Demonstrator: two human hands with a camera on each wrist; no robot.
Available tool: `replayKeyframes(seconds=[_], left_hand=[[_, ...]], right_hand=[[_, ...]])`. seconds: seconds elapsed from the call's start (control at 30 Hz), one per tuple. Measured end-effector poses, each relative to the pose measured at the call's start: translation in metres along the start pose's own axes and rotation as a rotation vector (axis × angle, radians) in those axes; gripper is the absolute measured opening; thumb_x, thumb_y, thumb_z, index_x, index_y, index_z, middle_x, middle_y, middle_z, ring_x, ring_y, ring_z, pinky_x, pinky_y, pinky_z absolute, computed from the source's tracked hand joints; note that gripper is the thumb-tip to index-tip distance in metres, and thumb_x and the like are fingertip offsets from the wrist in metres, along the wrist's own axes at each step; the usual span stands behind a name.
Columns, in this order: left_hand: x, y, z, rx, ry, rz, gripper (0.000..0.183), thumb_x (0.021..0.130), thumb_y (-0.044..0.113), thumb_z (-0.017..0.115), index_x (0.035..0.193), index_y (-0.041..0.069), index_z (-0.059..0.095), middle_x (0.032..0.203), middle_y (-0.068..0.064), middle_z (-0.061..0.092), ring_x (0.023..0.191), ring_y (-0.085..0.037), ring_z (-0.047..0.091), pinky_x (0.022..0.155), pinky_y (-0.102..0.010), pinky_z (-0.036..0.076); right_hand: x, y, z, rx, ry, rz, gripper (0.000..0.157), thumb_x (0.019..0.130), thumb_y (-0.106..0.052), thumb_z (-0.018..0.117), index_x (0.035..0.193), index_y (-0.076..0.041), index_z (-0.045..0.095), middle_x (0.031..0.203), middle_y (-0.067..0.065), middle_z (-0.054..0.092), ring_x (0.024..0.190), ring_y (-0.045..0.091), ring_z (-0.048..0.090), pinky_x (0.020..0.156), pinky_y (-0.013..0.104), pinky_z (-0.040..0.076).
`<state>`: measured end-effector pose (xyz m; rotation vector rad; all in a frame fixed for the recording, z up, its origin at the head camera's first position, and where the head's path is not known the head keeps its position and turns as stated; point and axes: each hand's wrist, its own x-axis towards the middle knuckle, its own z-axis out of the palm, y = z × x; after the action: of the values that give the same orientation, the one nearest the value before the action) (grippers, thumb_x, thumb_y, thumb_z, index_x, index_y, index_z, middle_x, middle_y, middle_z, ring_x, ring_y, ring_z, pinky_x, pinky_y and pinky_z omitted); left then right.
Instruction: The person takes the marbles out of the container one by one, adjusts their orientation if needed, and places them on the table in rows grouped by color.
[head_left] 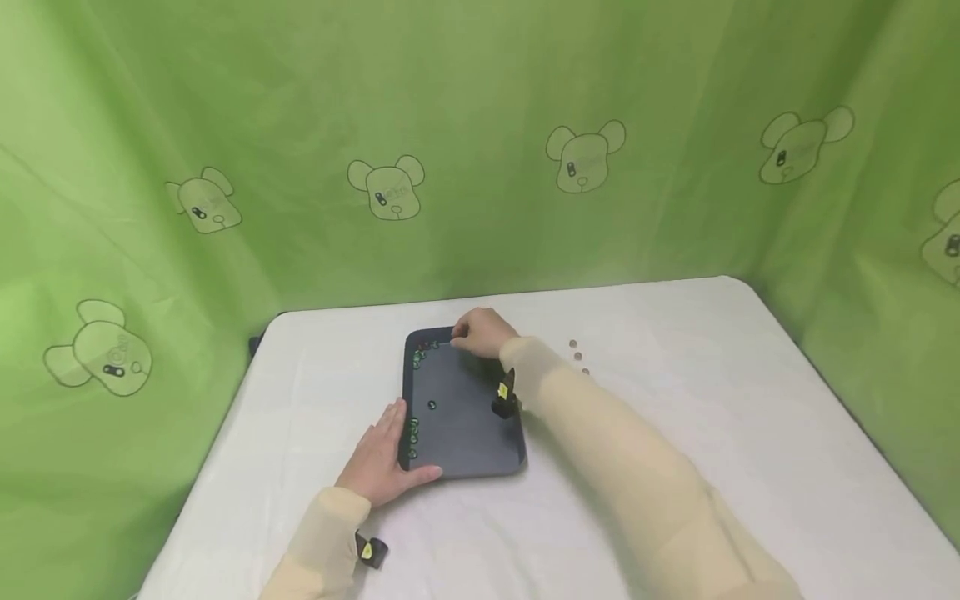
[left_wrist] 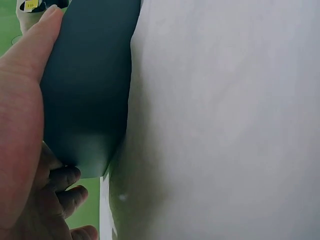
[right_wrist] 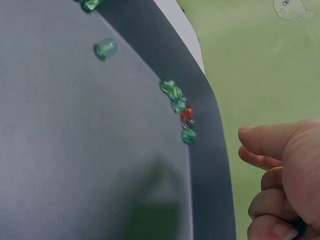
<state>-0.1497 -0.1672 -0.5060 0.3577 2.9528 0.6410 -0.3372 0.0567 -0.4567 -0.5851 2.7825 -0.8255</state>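
A dark grey tray (head_left: 468, 433) lies on the white table. Several green glass marbles (head_left: 414, 437) line its left wall in two groups, with a red marble (right_wrist: 187, 113) in the far one. One green marble (right_wrist: 106, 48) sits out on the tray floor. My left hand (head_left: 378, 462) rests around the near left corner, fingers stretched along the left side and thumb (left_wrist: 42, 40) on the near rim. At the far rim is my right hand (head_left: 483, 333), thumb and index tips close together, other fingers curled. Nothing shows between those tips in the right wrist view.
Small brown round pieces (head_left: 577, 356) lie in a row on the white-covered table (head_left: 675, 375), right of the tray. A green curtain (head_left: 480, 242) with bear-head drawings hangs behind and at both sides. Each wrist wears a black camera mount (head_left: 371, 551).
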Motion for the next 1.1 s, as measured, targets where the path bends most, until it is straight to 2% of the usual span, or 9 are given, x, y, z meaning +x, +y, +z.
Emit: replayKeyframes(seconds=[0.2, 0.4, 0.67, 0.87, 1.1], left_hand=[[0.003, 0.003, 0.001, -0.009, 0.002, 0.010, 0.123, 0.069, 0.076, 0.066, 0.155, 0.008, 0.009, 0.160, -0.008, 0.015, 0.146, -0.021, 0.013, 0.117, -0.047, 0.017], [0.002, 0.003, 0.002, -0.023, 0.016, 0.017, 0.123, 0.068, 0.075, 0.067, 0.155, 0.007, 0.012, 0.159, -0.010, 0.017, 0.146, -0.023, 0.015, 0.117, -0.048, 0.019], [0.000, 0.002, 0.008, -0.029, 0.023, 0.046, 0.123, 0.069, 0.075, 0.067, 0.154, 0.005, 0.012, 0.159, -0.012, 0.018, 0.145, -0.025, 0.016, 0.116, -0.050, 0.020], [0.002, 0.003, 0.004, -0.035, 0.037, 0.051, 0.124, 0.068, 0.074, 0.068, 0.154, 0.004, 0.013, 0.158, -0.012, 0.017, 0.145, -0.025, 0.016, 0.116, -0.049, 0.020], [-0.002, -0.001, 0.003, -0.048, 0.059, 0.056, 0.123, 0.068, 0.071, 0.071, 0.153, 0.001, 0.016, 0.157, -0.015, 0.020, 0.145, -0.028, 0.018, 0.115, -0.052, 0.022]], right_hand=[[0.003, -0.004, 0.011, 0.028, -0.021, 0.026, 0.022, 0.090, -0.028, 0.069, 0.107, -0.014, 0.073, 0.115, 0.003, 0.068, 0.108, 0.020, 0.060, 0.097, 0.039, 0.048], [0.012, -0.005, 0.025, 0.047, -0.012, 0.047, 0.023, 0.089, -0.029, 0.068, 0.107, -0.015, 0.073, 0.110, 0.001, 0.069, 0.100, 0.017, 0.063, 0.091, 0.036, 0.052], [0.025, -0.009, 0.038, 0.036, -0.022, 0.065, 0.032, 0.089, -0.028, 0.068, 0.118, -0.013, 0.069, 0.119, 0.003, 0.067, 0.110, 0.020, 0.061, 0.097, 0.036, 0.049], [0.035, -0.013, 0.044, 0.016, -0.010, 0.057, 0.034, 0.088, -0.027, 0.068, 0.121, -0.016, 0.068, 0.124, 0.001, 0.065, 0.116, 0.020, 0.058, 0.100, 0.037, 0.046], [0.041, -0.020, 0.054, -0.001, -0.058, 0.048, 0.035, 0.088, -0.028, 0.069, 0.121, -0.019, 0.068, 0.127, 0.001, 0.063, 0.119, 0.021, 0.056, 0.100, 0.039, 0.046]])
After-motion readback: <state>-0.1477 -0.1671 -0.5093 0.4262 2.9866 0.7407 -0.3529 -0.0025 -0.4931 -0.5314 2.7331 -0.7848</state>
